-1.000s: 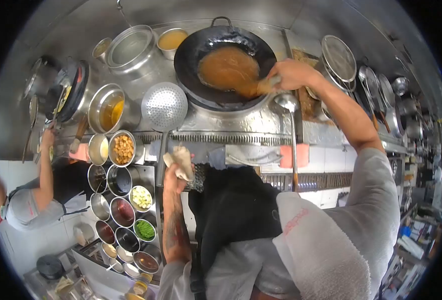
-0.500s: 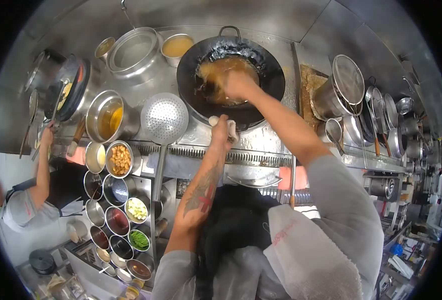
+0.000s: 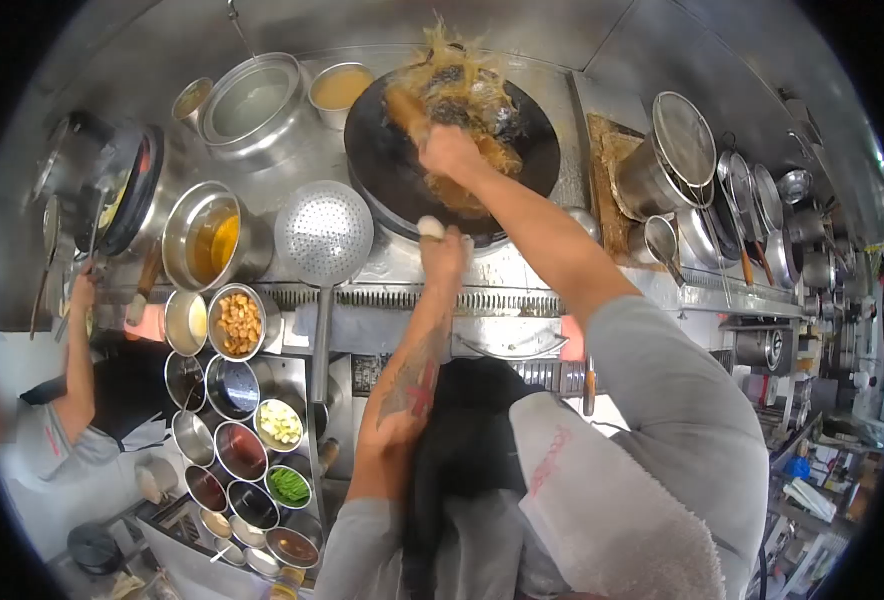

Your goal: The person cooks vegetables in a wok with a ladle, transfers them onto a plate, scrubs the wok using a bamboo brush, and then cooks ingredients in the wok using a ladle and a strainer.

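My left hand (image 3: 444, 257) is closed on the near side of a black wok (image 3: 374, 165), with a white cloth (image 3: 430, 228) in its grip. Over the middle of the wok, my right hand (image 3: 452, 155) is closed on a tan wok brush (image 3: 407, 112), blurred by motion. Brown liquid (image 3: 452, 70) splashes up across the wok's far side. The wok looks tipped away from me, and its far handle is hidden by the spray.
A perforated ladle (image 3: 324, 235) lies left of the wok, beside a pot of yellow liquid (image 3: 202, 240). Several ingredient tins (image 3: 235, 322) stand nearer. Strainers (image 3: 684, 140) and pans are at right. A co-worker's hand (image 3: 83, 290) is at far left.
The wok has tilted away from me, and its liquid now flies up over the far side. My right hand has moved slightly left with the brush; my left hand stays at the near side.
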Available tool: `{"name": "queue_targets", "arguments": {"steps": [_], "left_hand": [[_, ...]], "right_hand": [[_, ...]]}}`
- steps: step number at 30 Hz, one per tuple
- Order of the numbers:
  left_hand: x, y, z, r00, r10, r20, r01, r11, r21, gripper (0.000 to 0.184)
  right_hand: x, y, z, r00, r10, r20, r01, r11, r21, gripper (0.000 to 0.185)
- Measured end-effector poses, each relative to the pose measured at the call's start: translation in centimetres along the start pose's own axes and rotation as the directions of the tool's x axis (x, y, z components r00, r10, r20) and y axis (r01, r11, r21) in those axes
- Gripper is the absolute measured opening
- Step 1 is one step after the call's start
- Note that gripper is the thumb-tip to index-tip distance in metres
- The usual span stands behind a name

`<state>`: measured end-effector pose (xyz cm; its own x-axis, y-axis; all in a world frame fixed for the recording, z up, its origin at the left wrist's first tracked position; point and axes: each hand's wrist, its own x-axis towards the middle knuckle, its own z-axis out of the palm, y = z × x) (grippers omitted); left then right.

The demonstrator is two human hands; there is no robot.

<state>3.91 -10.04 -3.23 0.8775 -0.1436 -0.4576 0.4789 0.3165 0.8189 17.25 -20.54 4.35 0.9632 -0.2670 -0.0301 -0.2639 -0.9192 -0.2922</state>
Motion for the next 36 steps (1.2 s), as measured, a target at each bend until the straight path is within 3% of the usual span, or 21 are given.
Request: {"name": "queue_targets", "arguments": {"steps": [1, 2, 3, 5, 7, 9, 10, 13, 15, 17, 19, 21, 23, 24, 26, 28, 30, 32, 34, 35, 36], "left_hand": [[0.4, 1.8, -0.3, 1.0, 0.013, 0.011, -0.012, 1.0, -0.003, 0.013], [1.0, 3.6, -1.1, 0.991, 0.133, -0.025, -0.127, 0.98, 0.153, 0.014], [1.1, 4.6, -2.6, 0.969, 0.243, -0.052, -0.215, 0.925, 0.313, 0.015], [3.1, 6.1, -4.7, 0.986, 0.167, -0.023, -0.156, 0.953, 0.259, 0.015], [3.9, 5.9, -5.0, 0.992, 0.125, 0.014, -0.121, 0.926, 0.358, 0.015], [3.3, 5.7, -4.8, 1.0, -0.024, 0.005, 0.022, 0.963, 0.269, 0.017], [3.3, 5.4, -5.0, 1.0, -0.029, 0.001, 0.027, 0.961, 0.276, 0.017], [3.6, 4.9, -5.6, 0.996, -0.051, 0.073, 0.023, 0.94, 0.34, 0.019], [3.9, 5.4, -5.2, 0.995, -0.072, 0.07, 0.049, 0.957, 0.287, 0.018], [4.5, 5.1, -5.2, 0.995, -0.061, 0.078, 0.037, 0.96, 0.276, 0.017], [4.0, 5.0, -5.1, 0.997, -0.07, 0.042, 0.064, 0.988, 0.144, 0.023], [3.7, 5.8, -4.7, 0.991, -0.131, 0.021, 0.124, 0.974, 0.192, 0.018], [4.3, 5.7, -5.1, 0.989, -0.122, 0.08, 0.1, 0.968, 0.231, 0.021], [4.6, 5.1, -5.5, 0.989, -0.123, 0.083, 0.1, 0.966, 0.24, 0.021], [5.3, 4.5, -6.5, 0.988, 0.064, 0.139, -0.114, 0.912, 0.395, 0.024], [4.5, 6.4, -7.9, 0.981, 0.027, 0.19, -0.102, 0.911, 0.399, 0.025], [6.0, 8.6, -9.5, 0.978, -0.039, 0.207, -0.054, 0.905, 0.422, 0.025], [1.7, 14.4, -9.1, 0.965, -0.169, 0.203, 0.035, 0.845, 0.534, 0.022], [1.4, 16.7, -9.2, 0.965, -0.155, 0.213, 0.006, 0.822, 0.569, 0.02], [1.5, 17.4, -9.1, 0.954, -0.174, 0.245, -0.004, 0.808, 0.589, 0.02], [0.6, 18.1, -8.3, 0.952, -0.181, 0.247, -0.013, 0.783, 0.622, 0.02]], "right_hand": [[-3.1, -0.1, -1.3, 0.993, -0.094, 0.071, 0.097, 0.995, -0.037, 0.027], [-6.8, 0.7, -2.6, 0.973, -0.178, 0.146, 0.189, 0.98, -0.065, 0.03], [-9.3, 1.9, -3.9, 0.974, -0.169, 0.148, 0.18, 0.982, -0.061, 0.03], [-11.4, 4.3, -6.1, 0.901, -0.294, 0.32, 0.364, 0.912, -0.188, 0.032], [-5.8, 6.4, -3.6, 0.954, -0.212, 0.212, 0.252, 0.951, -0.182, 0.031], [1.3, 5.7, -2.7, 0.998, -0.026, 0.063, 0.035, 0.99, -0.138, 0.026], [3.3, 5.0, -0.2, 0.995, -0.089, -0.051, 0.083, 0.99, -0.117, 0.024], [-3.7, -0.1, -2.1, 0.988, -0.126, 0.091, 0.13, 0.991, -0.039, 0.027], [-8.4, 1.7, -3.2, 0.939, -0.28, 0.201, 0.293, 0.955, -0.041, 0.032], [-10.1, 5.3, -5.1, 0.931, -0.159, 0.33, 0.236, 0.949, -0.209, 0.04], [-4.8, 9.5, -3.4, 0.976, -0.073, 0.204, 0.142, 0.927, -0.347, 0.033], [1.5, 7.5, -3.9, 0.989, 0.037, 0.146, -0.01, 0.984, -0.18, 0.032], [1.4, 3.3, -2.1, 0.998, -0.007, 0.061, 0.015, 0.993, -0.118, 0.032], [0.0, 1.7, -1.2, 0.998, 0.011, 0.062, -0.009, 0.999, -0.034, 0.033], [-4.8, -0.1, -1.0, 0.998, 0.04, 0.055, -0.044, 0.997, 0.065, 0.033], [-11.2, -0.2, -3.2, 0.968, -0.154, 0.2, 0.148, 0.988, 0.044, 0.033], [-18.5, 1.3, -9.2, 0.919, -0.231, 0.319, 0.248, 0.969, -0.013, 0.034], [-21.5, 7.2, -10.8, 0.928, -0.176, 0.328, 0.209, 0.976, -0.066, 0.031], [-22.4, 12.5, -13.3, 0.939, -0.031, 0.344, 0.136, 0.948, -0.287, 0.031], [-23.3, 13.7, -14.2, 0.942, -0.017, 0.334, 0.113, 0.956, -0.271, 0.031], [-23.8, 14.7, -15.4, 0.973, 0.07, 0.222, 0.002, 0.951, -0.31, 0.032]]}}
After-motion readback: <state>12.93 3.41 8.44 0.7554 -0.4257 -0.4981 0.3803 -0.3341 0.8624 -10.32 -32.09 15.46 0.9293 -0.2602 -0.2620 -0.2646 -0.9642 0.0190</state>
